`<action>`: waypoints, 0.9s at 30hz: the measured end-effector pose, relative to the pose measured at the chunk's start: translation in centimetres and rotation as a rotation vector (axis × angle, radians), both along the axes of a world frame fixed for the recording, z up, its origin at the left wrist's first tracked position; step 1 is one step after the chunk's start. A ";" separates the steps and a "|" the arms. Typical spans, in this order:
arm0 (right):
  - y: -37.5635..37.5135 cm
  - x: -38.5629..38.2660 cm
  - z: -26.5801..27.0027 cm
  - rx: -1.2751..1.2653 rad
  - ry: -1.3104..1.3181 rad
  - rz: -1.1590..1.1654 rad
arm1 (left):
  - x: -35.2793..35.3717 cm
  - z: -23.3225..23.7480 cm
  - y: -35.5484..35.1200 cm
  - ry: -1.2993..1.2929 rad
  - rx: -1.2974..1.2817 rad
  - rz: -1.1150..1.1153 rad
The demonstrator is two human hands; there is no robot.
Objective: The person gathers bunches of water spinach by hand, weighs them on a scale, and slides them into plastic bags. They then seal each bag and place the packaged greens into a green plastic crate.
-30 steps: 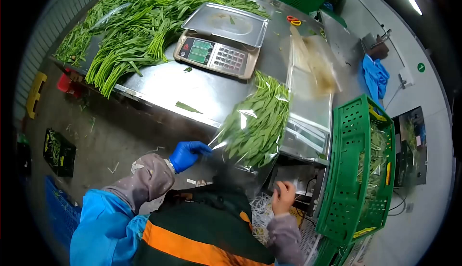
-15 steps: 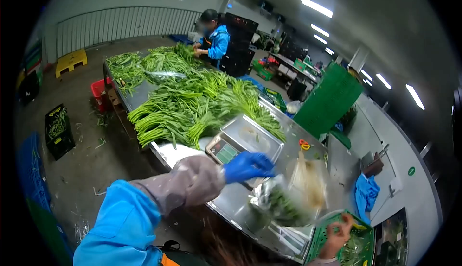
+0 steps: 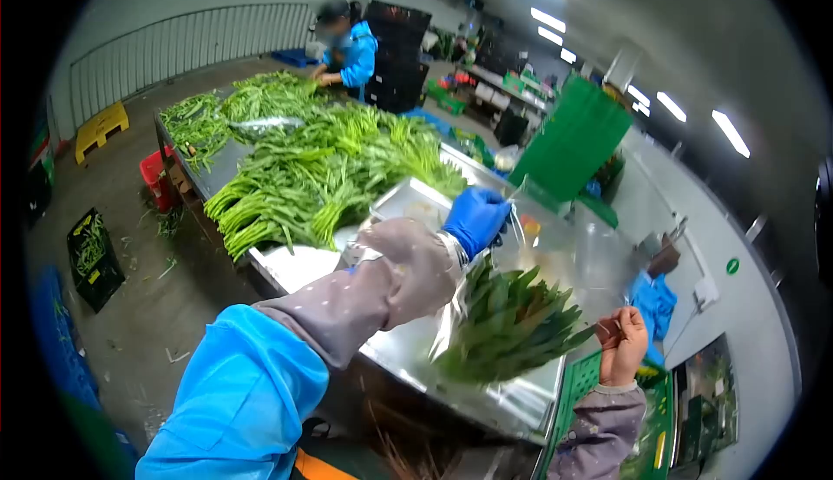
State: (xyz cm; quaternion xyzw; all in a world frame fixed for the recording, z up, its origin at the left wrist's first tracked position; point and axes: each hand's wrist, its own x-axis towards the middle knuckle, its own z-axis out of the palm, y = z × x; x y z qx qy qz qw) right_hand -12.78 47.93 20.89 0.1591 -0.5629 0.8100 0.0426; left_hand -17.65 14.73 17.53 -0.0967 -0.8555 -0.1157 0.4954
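My left hand (image 3: 475, 220), in a blue glove, is closed on the top of a clear plastic bag (image 3: 444, 328), and a pale thin strand shows beside its fingers. Long-leaved greens (image 3: 516, 328) fill the bag, which hangs tilted over the steel table, leaf tips toward the right. Bare, with fingertips pinched together, my right hand (image 3: 623, 345) is just right of the leaf tips; what it pinches is too fine to make out. Behind my left wrist, the scale's metal tray (image 3: 412, 198) is partly hidden.
Piled leafy greens (image 3: 304, 167) cover the table's far side, where a person in blue (image 3: 356, 55) handles stalks. A green crate (image 3: 577, 393) stands at the lower right. Stacked green crates (image 3: 573, 137) rise beyond the table. A black crate (image 3: 95, 254) sits on the floor left.
My left hand has moved up and right, with the bag of greens lifted and turned leaf-side toward me. My right hand has risen from over the green crate. The view has shifted right.
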 end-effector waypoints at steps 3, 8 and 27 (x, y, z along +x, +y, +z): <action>0.4 6.1 -4.6 0.033 -0.106 0.042 | 10.2 -1.9 3.1 -0.275 0.824 -0.241; 1.9 12.3 -27.6 0.092 -0.853 0.107 | 14.2 -33.7 1.2 -1.048 0.157 -0.033; -0.3 12.2 -30.2 0.055 -0.829 0.073 | 17.7 -18.6 9.2 -0.506 -0.291 -0.348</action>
